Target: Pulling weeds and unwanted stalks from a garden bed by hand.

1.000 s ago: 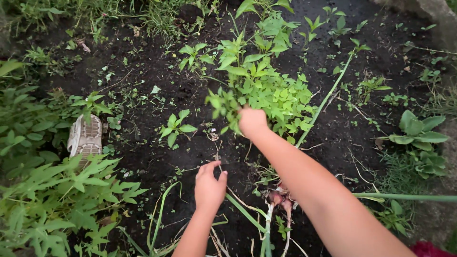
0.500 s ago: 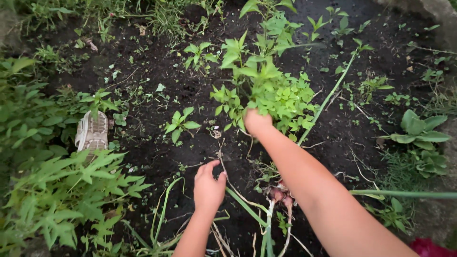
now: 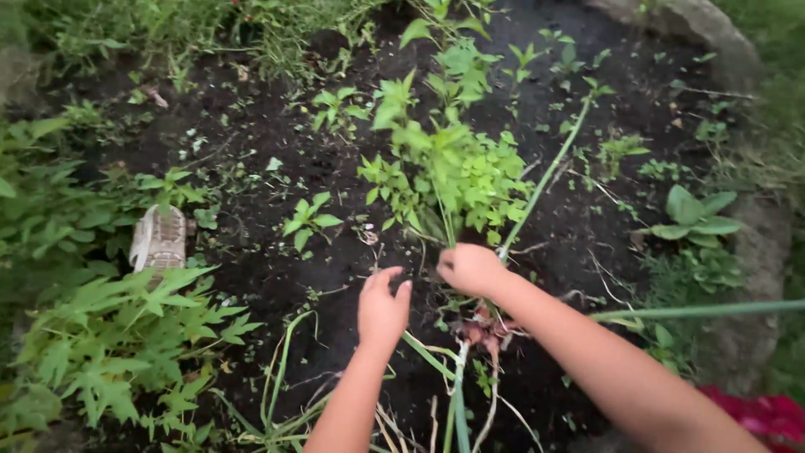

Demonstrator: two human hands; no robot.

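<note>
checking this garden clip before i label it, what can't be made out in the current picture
- Head view: what the right hand grips, hidden inside the closed fist.
- Head view: left hand palm side, turned away from the camera.
- Head view: reddish bulbs, partly covered by the right forearm.
- Head view: red thing, cut off by the bottom edge.

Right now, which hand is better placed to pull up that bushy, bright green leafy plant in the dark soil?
The right hand: it is closed at the base of the bushy green plant; the left hand rests open beside it.

hands: 2 (image 3: 383, 312) | shoe: 1 (image 3: 158, 240) | reddish onion bulbs: about 2 (image 3: 480, 331)
</note>
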